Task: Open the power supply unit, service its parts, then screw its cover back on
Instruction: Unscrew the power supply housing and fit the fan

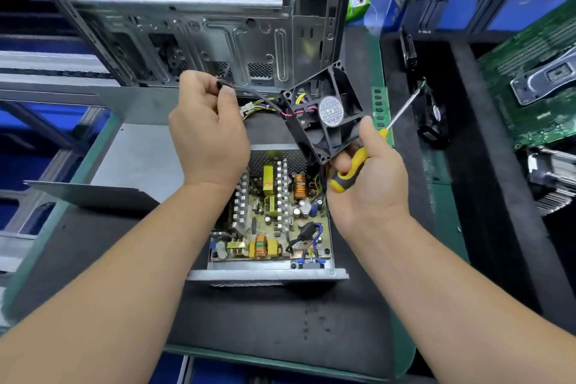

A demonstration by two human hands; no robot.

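Observation:
The power supply unit [268, 274] lies open on the black mat, its circuit board [271, 215] with coils and heat sinks exposed. Above it, a black square fan [324, 112] with a silver round label is lifted off the unit. My right hand [367, 178] grips the fan's lower corner together with a yellow-and-black screwdriver [352, 168], whose shaft points up and right. My left hand [208, 131] pinches the fan's black cable [255, 97] near its end. The grey metal cover [137, 162] lies to the left of the unit.
An empty computer case [199, 34] stands behind the unit. A green memory stick [381, 109] lies right of the fan. A second small fan [433, 118], a motherboard [530, 81] and a heat sink [551, 184] sit at the right.

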